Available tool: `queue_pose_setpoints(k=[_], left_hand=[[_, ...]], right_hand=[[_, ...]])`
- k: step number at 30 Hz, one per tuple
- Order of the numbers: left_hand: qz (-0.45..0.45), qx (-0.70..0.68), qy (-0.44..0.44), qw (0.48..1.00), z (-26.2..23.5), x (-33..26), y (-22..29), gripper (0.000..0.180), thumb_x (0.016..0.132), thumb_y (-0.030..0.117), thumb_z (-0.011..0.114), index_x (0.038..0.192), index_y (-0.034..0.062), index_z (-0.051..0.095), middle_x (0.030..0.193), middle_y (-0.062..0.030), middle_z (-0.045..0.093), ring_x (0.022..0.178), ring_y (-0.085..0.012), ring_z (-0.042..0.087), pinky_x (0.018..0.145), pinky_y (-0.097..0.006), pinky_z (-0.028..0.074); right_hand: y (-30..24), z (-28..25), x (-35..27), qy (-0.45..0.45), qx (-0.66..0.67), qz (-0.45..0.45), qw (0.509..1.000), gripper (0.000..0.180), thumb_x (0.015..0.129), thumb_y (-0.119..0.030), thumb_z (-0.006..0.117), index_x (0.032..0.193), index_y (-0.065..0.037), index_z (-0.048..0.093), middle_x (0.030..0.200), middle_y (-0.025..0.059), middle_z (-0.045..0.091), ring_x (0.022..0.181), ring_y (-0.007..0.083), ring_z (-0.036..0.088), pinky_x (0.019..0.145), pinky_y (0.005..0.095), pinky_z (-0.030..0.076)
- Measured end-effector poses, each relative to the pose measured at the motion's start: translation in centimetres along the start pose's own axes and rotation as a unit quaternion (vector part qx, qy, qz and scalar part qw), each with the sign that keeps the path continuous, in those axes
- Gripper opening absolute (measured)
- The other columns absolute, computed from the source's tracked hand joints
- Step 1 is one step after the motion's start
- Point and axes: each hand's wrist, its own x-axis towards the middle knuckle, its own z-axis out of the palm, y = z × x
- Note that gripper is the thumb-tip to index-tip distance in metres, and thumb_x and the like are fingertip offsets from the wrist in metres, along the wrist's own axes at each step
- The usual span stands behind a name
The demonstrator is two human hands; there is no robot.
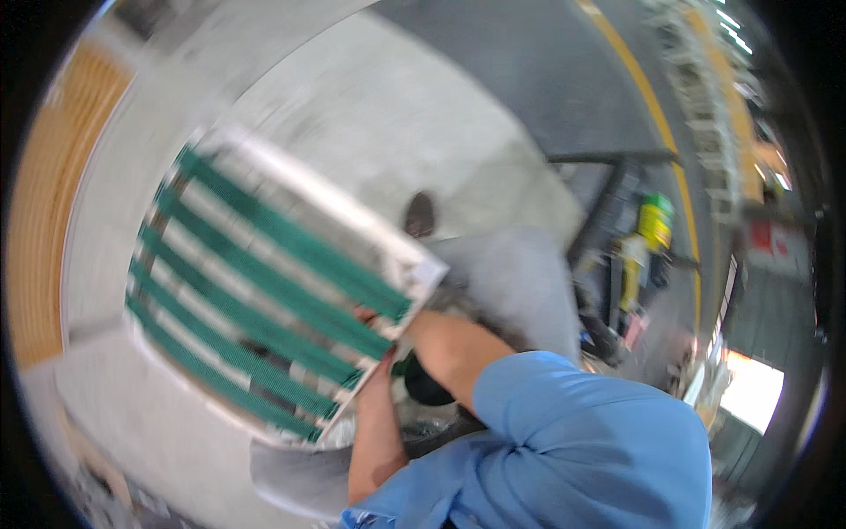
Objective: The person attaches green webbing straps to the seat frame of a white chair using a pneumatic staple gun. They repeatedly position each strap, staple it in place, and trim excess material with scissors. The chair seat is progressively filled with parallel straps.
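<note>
A white seat frame [326, 196] with several green webbing straps [256, 264] lies tilted in front of me, partly over my grey-clad legs. My left hand [381, 368] is closed on its near rail, the fingers mostly hidden behind the edge. My right hand [365, 314] reaches in at the same rail, higher up. Only a bit of it shows between two straps, smeared by motion, so its grip cannot be made out. A dark green round thing [425, 381] sits between my forearms, under the frame's corner.
A yellow-green can [655, 220] and yellow tools [631, 264] stand on a dark rack at the right. A wooden panel [66, 203] is at the far left. A yellow line [648, 93] runs along the grey floor. My dark shoe [420, 214] shows beyond the frame.
</note>
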Motion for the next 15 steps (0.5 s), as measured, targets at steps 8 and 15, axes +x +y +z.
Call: queue_pose_setpoints(k=[8, 15], left_hand=[[-0.041, -0.032, 0.154, 0.987, 5.8, 1.2, -1.3, 0.028, 0.096, 0.018, 0.063, 0.122, 0.0073, 0.066, 0.11, -0.0062, 0.071, 0.1, -0.0199, 0.064, 0.092, -0.046, 0.054], [-0.104, 0.249, 0.113, 0.956, 10.5, 2.6, -7.2, 0.024, 0.097, 0.021, 0.06, 0.117, 0.0081, 0.065, 0.103, -0.0056, 0.068, 0.092, -0.0199, 0.061, 0.085, -0.045, 0.05]], right_hand=[[0.1, -6.0, -14.2, -0.037, -0.652, -0.203, 0.729, 0.026, 0.082, -0.022, 0.07, 0.092, 0.0, 0.077, 0.089, 0.0246, 0.074, 0.086, 0.0363, 0.074, 0.077, 0.0467, 0.058], [-5.8, -24.3, -34.1, 0.356, -0.273, -0.495, 0.744, 0.018, 0.091, -0.02, 0.067, 0.098, -0.004, 0.07, 0.089, 0.0167, 0.073, 0.088, 0.0324, 0.071, 0.082, 0.0459, 0.054]])
